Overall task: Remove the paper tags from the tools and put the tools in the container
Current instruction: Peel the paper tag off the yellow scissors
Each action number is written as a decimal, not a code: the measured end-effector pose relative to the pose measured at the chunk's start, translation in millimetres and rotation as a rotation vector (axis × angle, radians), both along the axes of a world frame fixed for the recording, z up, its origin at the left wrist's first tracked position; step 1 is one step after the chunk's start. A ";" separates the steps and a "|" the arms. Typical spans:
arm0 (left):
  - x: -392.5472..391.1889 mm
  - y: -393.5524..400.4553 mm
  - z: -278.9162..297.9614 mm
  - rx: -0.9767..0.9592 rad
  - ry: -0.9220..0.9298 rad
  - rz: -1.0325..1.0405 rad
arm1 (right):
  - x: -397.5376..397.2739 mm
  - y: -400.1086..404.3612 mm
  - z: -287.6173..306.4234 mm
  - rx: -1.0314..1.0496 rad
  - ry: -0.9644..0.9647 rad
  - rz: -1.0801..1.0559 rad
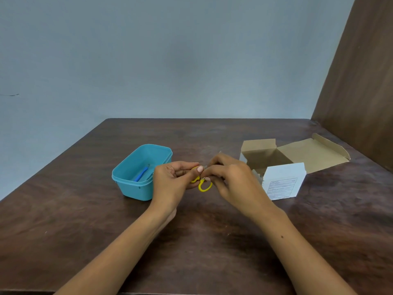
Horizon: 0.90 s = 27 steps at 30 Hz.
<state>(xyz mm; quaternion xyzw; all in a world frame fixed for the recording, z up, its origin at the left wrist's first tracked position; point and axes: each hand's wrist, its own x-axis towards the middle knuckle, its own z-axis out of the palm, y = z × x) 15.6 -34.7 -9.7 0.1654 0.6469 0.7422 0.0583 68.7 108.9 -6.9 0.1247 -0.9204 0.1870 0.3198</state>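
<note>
Both hands' (170, 179) (229, 177) grip hides most of the yellow scissors (205, 186).

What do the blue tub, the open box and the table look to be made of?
The blue tub looks like moulded plastic: smooth, even colour, rounded rim. The open box seems thin cardboard, white outside, brown inside, with creased flaps. The table shows dark wood grain with a dull sheen; solid wood or laminate, I cannot tell.
</note>
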 end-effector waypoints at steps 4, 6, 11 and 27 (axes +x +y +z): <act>-0.4 0.7 -0.3 -0.013 0.010 0.000 | -1.3 3.3 -1.4 -0.009 0.029 -0.019; -0.7 0.9 0.6 -0.009 0.008 -0.005 | -1.8 6.2 -1.2 -0.063 0.083 -0.072; 1.5 2.4 2.4 0.001 -0.004 -0.056 | -3.2 5.3 -0.4 -0.190 0.170 -0.181; 3.7 2.7 4.0 -0.072 -0.005 -0.037 | -7.6 7.7 -5.7 -0.256 0.227 -0.209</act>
